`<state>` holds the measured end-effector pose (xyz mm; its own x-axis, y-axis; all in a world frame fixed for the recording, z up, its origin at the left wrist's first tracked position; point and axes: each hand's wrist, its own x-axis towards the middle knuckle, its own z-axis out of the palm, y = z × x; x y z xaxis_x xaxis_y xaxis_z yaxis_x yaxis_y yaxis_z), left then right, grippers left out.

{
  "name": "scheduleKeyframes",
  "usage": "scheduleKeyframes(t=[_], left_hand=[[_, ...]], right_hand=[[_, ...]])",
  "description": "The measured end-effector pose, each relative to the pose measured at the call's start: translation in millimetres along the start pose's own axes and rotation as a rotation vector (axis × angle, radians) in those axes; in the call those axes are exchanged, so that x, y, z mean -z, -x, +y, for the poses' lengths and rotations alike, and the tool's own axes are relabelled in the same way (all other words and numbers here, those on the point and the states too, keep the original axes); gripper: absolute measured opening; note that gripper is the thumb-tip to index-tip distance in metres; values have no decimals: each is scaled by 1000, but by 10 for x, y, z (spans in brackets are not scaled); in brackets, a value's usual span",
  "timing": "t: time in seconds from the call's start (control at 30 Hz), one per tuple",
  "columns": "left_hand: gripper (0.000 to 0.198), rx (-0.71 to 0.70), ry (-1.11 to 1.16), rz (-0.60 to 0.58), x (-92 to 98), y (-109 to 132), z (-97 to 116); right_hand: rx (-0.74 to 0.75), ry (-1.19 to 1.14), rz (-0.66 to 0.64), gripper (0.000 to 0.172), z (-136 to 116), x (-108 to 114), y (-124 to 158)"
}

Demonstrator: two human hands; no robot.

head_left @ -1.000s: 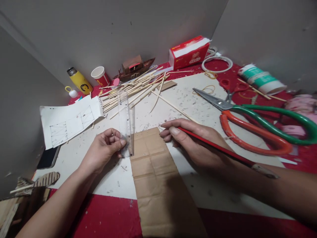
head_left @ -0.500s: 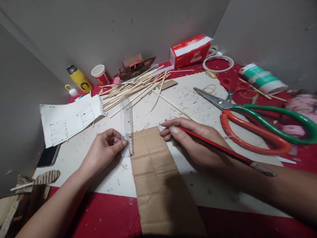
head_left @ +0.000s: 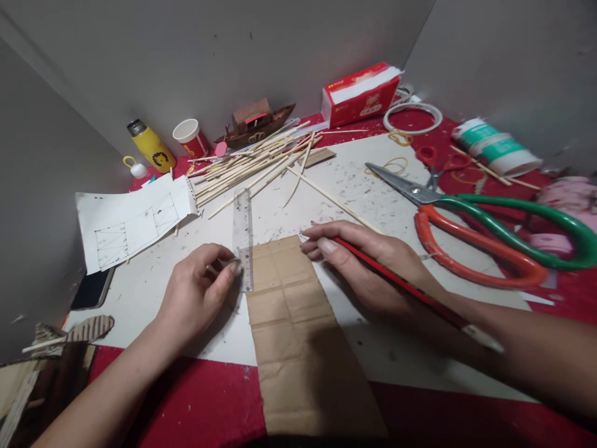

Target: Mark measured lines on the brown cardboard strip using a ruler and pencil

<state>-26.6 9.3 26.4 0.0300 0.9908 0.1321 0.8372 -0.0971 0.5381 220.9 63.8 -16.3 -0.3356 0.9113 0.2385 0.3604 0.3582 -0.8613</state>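
Note:
In the head view my left hand point(head_left: 198, 283) is closed, its thumb and forefinger gripping the left edge of a clear plastic ruler point(head_left: 243, 214). The ruler stretches away from me along the left edge of a creased piece of brown cardboard point(head_left: 291, 311), overlapping it slightly near the far corner. On the other side, my right hand point(head_left: 354, 249) is wrapped round a red and black pencil point(head_left: 396, 283). Its back end slants down over my forearm, and its writing tip is hidden by my fingers. The fingertips of that hand hover at the cardboard's far right corner.
Large scissors point(head_left: 429, 196) with green and orange handles lie to the right. Thin wooden sticks point(head_left: 252, 168) are piled behind, before a model boat point(head_left: 254, 121). A drawing sheet point(head_left: 135, 221) partly covers a phone point(head_left: 93, 289) at left. White board point(head_left: 205, 339) lies beneath the cardboard.
The ruler has moved slightly right and turned straighter along the cardboard's left edge, my left hand shifting with it. The pencil's back end has dipped a little; my right hand stays nearly still.

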Motion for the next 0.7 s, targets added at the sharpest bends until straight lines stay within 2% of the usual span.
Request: scheduleKeyframes(t=[0.1,0.13,0.2,0.33,0.7], left_hand=[[27,-282,-120,16,-23,61,-46],[33,-333,-148,-7,-40,82,-79],[41,-349,-183,-82,-84,125,-156],[48,-304,-196,-180,-165,191,-262],[47,-311,-228,-164,-175,186,-221]], right_hand=[[270,173,13,25,19,0,-24],[351,230,-4,26,35,-2,-41],[440,316,-56,30,84,-10,-78],[441,389,-149,34,190,-28,-135],[455,429,-183,37,186,8,-129]])
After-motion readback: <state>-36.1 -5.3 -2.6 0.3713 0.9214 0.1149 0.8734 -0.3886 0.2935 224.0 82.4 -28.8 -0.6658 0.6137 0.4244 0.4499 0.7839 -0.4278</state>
